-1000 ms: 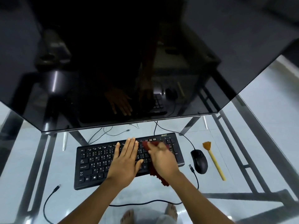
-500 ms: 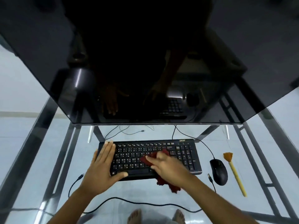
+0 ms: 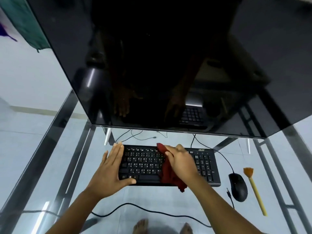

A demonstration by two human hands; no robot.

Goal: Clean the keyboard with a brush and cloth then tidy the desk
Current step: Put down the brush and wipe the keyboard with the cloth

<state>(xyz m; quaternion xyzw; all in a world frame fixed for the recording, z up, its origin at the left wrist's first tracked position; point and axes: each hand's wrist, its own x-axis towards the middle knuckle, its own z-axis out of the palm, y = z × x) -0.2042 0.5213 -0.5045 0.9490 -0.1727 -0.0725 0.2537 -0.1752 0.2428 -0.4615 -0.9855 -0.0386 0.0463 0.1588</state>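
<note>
In the head view, the black keyboard [image 3: 168, 164] is seen lying on the glass surface [image 3: 152, 200], just in front of the large dark monitor [image 3: 160, 65]. The left hand [image 3: 109, 173] is laid flat at the keyboard's 9 o'clock end, its fingers [image 3: 116, 152] spread apart and clamped on nothing, the thumb pressed along the near edge. The right hand [image 3: 181, 162] is pressed onto the middle of the keys, its fingers closed on the dark red cloth [image 3: 167, 173], whose loose tail hangs past the near edge at 6 o'clock. The mouse [image 3: 238, 186] is found at 3 o'clock of the keyboard, and the brush [image 3: 254, 188] lies just beside it, further out at 3 o'clock. From here, the keyboard is judged likely to be skated over the smooth glass if the wipe is pushed harder than the flat left hand can brace. A keycap could be caught and lifted by a fold of the cloth. The trailing cable [image 3: 152, 211] at 6 o'clock could be snagged by the hanging tail or a forearm, and the mouse could be knocked into the brush by a wide stroke toward 3 o'clock.
</note>
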